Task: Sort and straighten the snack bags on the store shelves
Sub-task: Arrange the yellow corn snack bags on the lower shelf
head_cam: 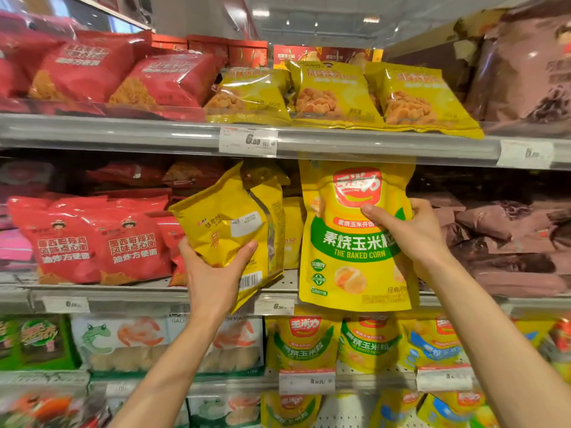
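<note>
Rising in tiers, the store shelves carry rows of snack packs: red noodle bags at the left of the middle tier, brownish-purple bags stacked at its right, and three yellow packs leaning forward on the tier above. Below, more corn pouches stand in a row beside pale bags printed with a frog.

In front of the middle tier, the baked corn pouch hangs upright with its printed face outward, its lower edge dropping past the shelf lip. The right hand holds it from the right side, thumb pressed across the front and the other fingers curled behind.

Just to its left, touching or nearly so, the plain yellow bag is tilted, back side showing with a barcode near the bottom corner. The left hand grips it from beneath, thumb and fingers spread and clamped on the lower part.

A price tag reading 6.50 sits on the rail above.
</note>
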`<action>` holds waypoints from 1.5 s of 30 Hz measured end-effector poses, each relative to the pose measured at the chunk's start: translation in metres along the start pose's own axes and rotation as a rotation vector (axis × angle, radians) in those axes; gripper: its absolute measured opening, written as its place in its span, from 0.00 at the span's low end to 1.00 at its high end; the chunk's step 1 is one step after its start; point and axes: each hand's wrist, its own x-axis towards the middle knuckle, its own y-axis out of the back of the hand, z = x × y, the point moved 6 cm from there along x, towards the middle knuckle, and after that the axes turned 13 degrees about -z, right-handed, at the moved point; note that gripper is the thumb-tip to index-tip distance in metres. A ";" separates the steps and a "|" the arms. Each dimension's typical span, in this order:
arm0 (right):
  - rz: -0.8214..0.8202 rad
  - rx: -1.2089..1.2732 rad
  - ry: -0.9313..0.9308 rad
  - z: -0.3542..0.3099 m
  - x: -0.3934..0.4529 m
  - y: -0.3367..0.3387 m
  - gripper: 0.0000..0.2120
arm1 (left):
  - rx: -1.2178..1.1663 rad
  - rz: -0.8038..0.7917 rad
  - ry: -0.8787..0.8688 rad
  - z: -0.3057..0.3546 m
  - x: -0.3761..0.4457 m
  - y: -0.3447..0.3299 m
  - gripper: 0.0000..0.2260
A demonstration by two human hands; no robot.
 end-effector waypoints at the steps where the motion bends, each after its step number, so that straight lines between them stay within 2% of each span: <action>1: -0.009 0.022 0.001 0.000 -0.002 0.000 0.39 | 0.013 -0.007 0.001 -0.001 0.000 -0.006 0.38; 4: -0.009 0.073 -0.001 0.000 -0.009 0.002 0.17 | 0.052 -0.014 0.017 -0.009 -0.001 -0.024 0.42; 7: -0.015 0.082 0.014 0.002 -0.015 0.002 0.10 | 0.072 0.013 0.051 -0.015 -0.002 -0.036 0.48; 11: 0.010 0.129 -0.001 0.012 -0.018 -0.006 0.17 | 0.143 0.022 0.087 -0.026 -0.005 -0.048 0.54; 14: 0.057 0.160 0.001 0.020 -0.019 -0.015 0.30 | 0.189 -0.017 0.092 -0.031 -0.001 -0.049 0.55; 18: 0.085 0.171 0.007 0.026 -0.018 -0.021 0.31 | 0.204 -0.259 0.029 -0.033 0.005 -0.039 0.55; 21: 0.093 0.171 0.011 0.026 -0.017 -0.023 0.29 | 0.247 -0.394 -0.012 -0.033 0.001 -0.029 0.48; 24: 0.083 0.176 0.006 0.029 -0.016 -0.021 0.22 | 0.270 -0.362 -0.018 -0.034 0.000 -0.026 0.42; 27: 0.072 0.144 0.018 0.030 -0.015 -0.014 0.21 | 0.263 -0.242 -0.019 -0.035 0.003 -0.028 0.46; 30: 0.085 0.102 0.012 0.033 -0.015 -0.004 0.41 | 0.259 -0.154 -0.031 -0.035 0.003 -0.039 0.48; 31: 0.098 0.098 0.012 0.034 -0.016 0.001 0.45 | 0.251 -0.160 -0.022 -0.036 0.003 -0.045 0.48; 32: 0.107 0.099 0.016 0.035 -0.017 0.005 0.44 | 0.237 -0.176 -0.004 -0.037 0.003 -0.050 0.48; 36: 0.138 0.075 0.030 0.032 -0.021 0.021 0.27 | 0.186 -0.325 0.037 -0.036 0.013 -0.068 0.42; 38: 0.149 0.055 0.038 0.033 -0.022 0.026 0.25 | 0.252 -0.374 0.009 -0.035 0.018 -0.074 0.41; 41: 0.168 0.049 0.034 0.037 -0.022 0.030 0.32 | 0.473 -0.328 -0.066 -0.034 0.018 -0.081 0.46; 43: 0.176 0.062 0.025 0.041 -0.023 0.031 0.33 | 0.606 -0.199 -0.084 -0.028 0.013 -0.078 0.54; 45: 0.166 0.067 0.023 0.043 -0.022 0.030 0.35 | 0.628 -0.062 -0.125 -0.019 0.003 -0.072 0.62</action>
